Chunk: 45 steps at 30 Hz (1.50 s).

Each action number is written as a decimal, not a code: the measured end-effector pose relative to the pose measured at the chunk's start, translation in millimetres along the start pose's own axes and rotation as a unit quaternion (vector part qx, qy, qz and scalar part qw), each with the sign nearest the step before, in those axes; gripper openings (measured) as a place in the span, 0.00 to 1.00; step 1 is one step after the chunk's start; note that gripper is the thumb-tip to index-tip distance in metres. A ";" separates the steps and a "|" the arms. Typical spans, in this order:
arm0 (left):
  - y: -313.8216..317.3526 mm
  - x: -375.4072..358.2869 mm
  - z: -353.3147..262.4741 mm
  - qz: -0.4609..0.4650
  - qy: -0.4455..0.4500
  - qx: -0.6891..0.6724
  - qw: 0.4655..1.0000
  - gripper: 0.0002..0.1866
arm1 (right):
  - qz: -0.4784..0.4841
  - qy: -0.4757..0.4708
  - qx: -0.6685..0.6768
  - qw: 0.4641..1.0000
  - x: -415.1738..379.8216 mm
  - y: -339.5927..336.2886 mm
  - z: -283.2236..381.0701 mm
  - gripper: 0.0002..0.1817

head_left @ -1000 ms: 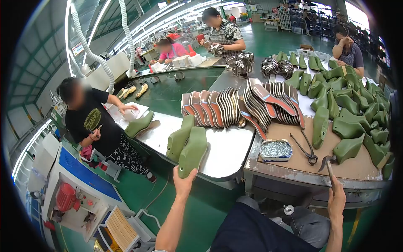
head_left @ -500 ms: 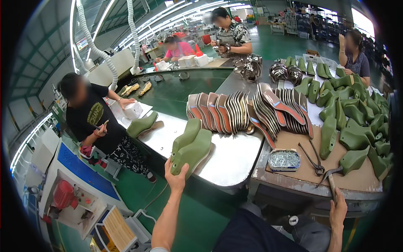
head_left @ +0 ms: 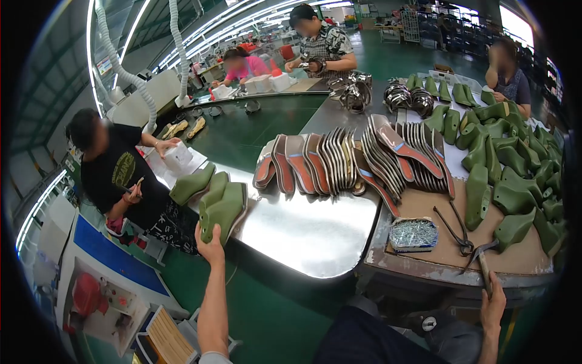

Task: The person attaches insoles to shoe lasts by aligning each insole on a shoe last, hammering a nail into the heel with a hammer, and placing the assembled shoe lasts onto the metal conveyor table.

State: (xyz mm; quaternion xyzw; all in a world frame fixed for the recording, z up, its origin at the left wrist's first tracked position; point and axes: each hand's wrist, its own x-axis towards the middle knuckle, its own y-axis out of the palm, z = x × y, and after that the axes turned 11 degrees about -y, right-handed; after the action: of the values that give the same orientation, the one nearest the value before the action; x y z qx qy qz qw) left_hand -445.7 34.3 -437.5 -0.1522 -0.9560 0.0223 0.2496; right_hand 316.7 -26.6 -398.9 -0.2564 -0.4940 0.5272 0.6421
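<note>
My left hand is closed around the heel end of a green shoe last with a thin insole along its sole, at the left end of the shiny metal tabletop. A second green last sits close against it; whether my fingers also reach that one is hidden. Beyond them, another green last rests on the table. Low on the right, my right hand is wrapped round the wooden handle of a hammer, whose metal head lies over the edge of the brown board.
Rows of insoles stand mid-table. A box of nails and pincers lie on the board. Many green lasts are heaped at right. A co-worker stands at left holding a white object.
My left hand has moved left along the table, and the two green lasts went with it, now close beside the third. My right hand stays low with the hammer.
</note>
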 end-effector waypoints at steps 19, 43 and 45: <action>225.3 68.3 -30.7 0.260 -0.271 0.152 0.914 0.46 | 0.035 0.038 -0.013 0.999 8.5 -4.4 11.1 0.31; 225.2 107.6 75.8 0.318 -0.299 0.015 0.900 0.26 | -0.144 0.048 -0.080 0.985 22.3 -24.1 1.6 0.29; 224.9 95.1 58.2 0.228 -0.224 0.141 0.937 0.27 | -0.197 0.131 0.006 0.972 48.6 -28.2 -13.4 0.33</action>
State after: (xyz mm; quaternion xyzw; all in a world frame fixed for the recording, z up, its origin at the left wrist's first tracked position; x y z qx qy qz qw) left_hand -489.8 279.2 -470.4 -0.3199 -0.9140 0.2468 0.0358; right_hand 338.6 12.3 -362.3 -0.2168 -0.4434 0.3552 0.7939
